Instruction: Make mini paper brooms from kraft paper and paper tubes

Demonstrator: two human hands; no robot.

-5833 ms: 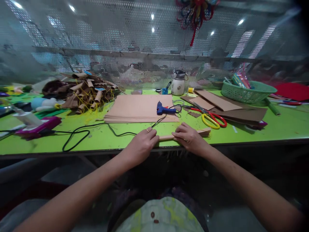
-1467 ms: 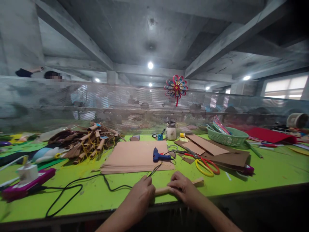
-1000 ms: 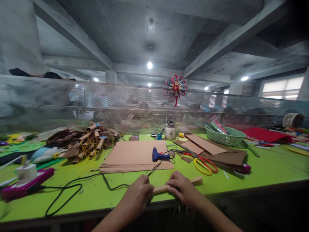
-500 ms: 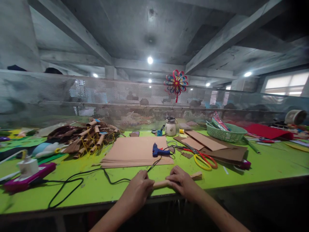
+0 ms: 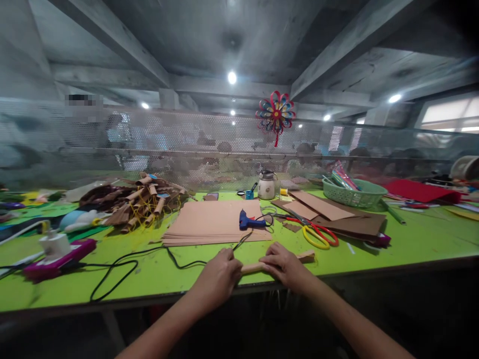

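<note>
Both my hands grip a narrow roll of brown paper (image 5: pixel 252 268) near the table's front edge. My left hand (image 5: pixel 221 273) is closed around its left end, fingers curled. My right hand (image 5: pixel 285 264) pinches it farther right, thumb and fingertips together. Past the right hand, a loose, flatter end of brown paper sticks out. Beyond the hands lies a stack of brown paper sheets (image 5: pixel 209 224), with a blue glue gun (image 5: pixel 251 220) resting on its right side. Scissors with red and yellow handles (image 5: pixel 318 236) lie to the right of the stack.
A heap of brown paper rolls with yellow string (image 5: pixel 145 204) lies back left. The glue gun's black cable runs towards a purple power strip (image 5: pixel 60 259). Farther back stand a white jar (image 5: pixel 266 186) and a green basket (image 5: pixel 354 194). Brown card (image 5: pixel 359 224) lies at right.
The whole scene has shifted upward in view as the camera tilted down slightly. My hands keep their grip on the paper roll, with little movement between them.
</note>
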